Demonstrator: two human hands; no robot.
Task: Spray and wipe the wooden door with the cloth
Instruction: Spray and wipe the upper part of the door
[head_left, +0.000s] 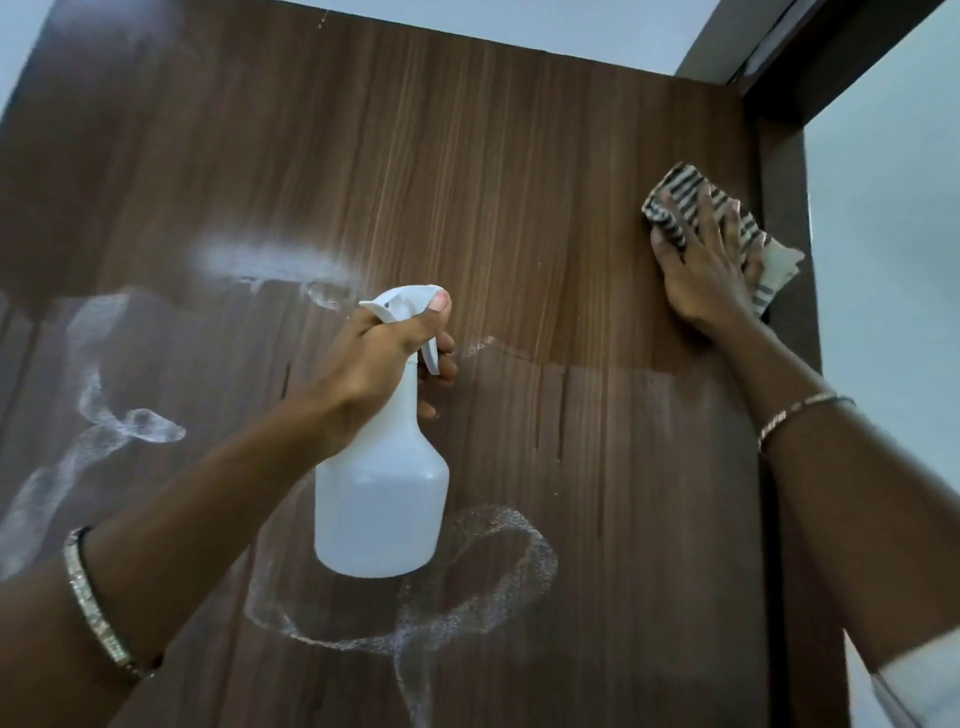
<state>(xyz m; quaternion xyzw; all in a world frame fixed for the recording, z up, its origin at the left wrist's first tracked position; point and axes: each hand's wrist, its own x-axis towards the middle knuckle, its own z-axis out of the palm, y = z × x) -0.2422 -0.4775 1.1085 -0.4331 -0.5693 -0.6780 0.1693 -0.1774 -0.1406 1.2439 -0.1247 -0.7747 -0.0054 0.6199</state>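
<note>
At the left of the frame I see white spray streaks (270, 257) looping over the wooden door (519, 156), which fills most of the view. In the centre, my left hand (384, 353) wraps the neck of the spray bottle (384, 493), fingers at the trigger, nozzle pointing left. The bottle is thin plastic, so I judge it light but slick if wet; the neck is the place to hold. At upper right, my right hand (701, 265) lies flat with fingers spread, pressing the striped cloth (691, 200) on the door near its edge. The cloth is soft and likely to bunch.
</note>
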